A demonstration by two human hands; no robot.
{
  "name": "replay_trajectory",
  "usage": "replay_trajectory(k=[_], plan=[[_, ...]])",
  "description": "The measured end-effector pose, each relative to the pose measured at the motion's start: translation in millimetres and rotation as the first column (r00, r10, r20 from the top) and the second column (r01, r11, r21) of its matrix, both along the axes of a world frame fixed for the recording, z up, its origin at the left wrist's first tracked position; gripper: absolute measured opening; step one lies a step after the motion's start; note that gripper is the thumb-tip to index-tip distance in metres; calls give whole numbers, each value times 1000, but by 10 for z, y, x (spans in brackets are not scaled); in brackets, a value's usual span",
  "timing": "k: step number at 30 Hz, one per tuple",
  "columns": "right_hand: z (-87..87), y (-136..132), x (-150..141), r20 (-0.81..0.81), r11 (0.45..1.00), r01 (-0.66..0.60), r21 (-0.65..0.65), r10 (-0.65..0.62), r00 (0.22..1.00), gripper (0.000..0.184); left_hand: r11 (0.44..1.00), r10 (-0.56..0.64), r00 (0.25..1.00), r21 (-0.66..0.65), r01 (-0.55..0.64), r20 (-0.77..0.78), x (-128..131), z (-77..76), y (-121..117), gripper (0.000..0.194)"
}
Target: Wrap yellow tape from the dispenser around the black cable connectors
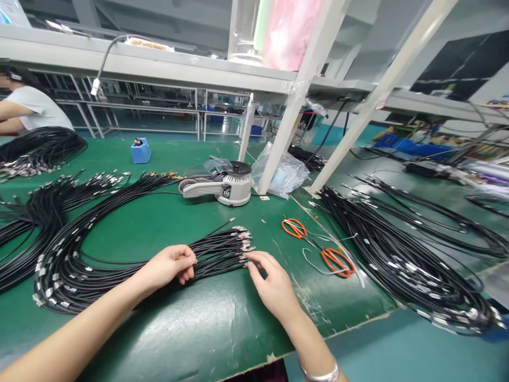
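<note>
Fingers of the right hand (274, 286), slightly parted, are nearest the metal tips (245, 241) of the black cables (217, 252), which run left to right across the bench (175, 339); the left hand (170, 265) curls farther left, its pinch unclear.

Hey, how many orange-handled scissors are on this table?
2. The farther pair lies beyond the right hand; the nearer pair lies between that hand and the cables on the right. More could be hidden under cables.

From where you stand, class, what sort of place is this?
Probably a cable workshop: bundles of black cables with metal ends and orange-handled scissors lie on a green workbench.
</note>
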State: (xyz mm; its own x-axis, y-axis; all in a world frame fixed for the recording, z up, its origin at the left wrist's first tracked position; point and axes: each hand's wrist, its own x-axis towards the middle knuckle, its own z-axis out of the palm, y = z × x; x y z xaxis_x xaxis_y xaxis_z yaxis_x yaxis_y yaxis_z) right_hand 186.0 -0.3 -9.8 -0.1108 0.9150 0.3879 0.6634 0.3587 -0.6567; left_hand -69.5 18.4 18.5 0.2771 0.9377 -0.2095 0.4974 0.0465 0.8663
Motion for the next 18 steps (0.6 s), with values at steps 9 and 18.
replay_trajectory(k=[9,18], plan=[[37,213,145,107,996,-17,-86,26,994,20,897,147,960,440,-29,-237,158,-124,-87,25],[148,401,202,185,974,-201,-105,218,958,16,876,-12,983,473,99,-184,855,7,-51,31]])
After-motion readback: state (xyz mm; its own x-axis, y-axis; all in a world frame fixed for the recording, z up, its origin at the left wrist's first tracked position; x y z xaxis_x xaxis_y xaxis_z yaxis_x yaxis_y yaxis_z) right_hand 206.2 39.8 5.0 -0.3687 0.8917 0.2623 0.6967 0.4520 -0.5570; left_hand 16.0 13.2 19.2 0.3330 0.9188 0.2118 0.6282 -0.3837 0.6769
